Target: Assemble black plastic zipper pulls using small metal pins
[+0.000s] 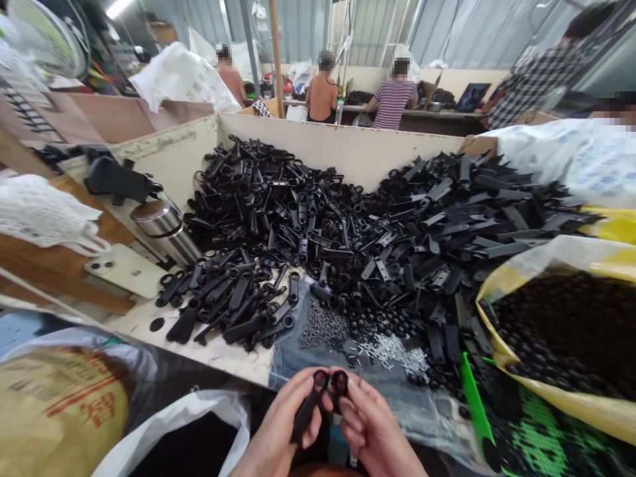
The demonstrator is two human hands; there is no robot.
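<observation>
My left hand (285,407) is closed around a black plastic handle piece (304,414) with a ring at its upper end. Pinched in my right hand (372,417) is a small black ring-shaped part (339,383), held right beside that ring; whether the two touch I cannot tell. Both hands are just off the front edge of the bench. Closest beyond them on the bench lie silver pins (392,351) and a heap of small grey screw-like pieces (322,324). Further left, similar black handle pieces (233,295) are spread in a loose pile.
Large heaps of black parts (268,192) and flat black strips (497,199) fill the bench. A yellow-edged sack (501,285) of black pieces and a green basket (477,404) stand right. A phone (126,270) and steel flask (166,232) sit left. Several people work behind.
</observation>
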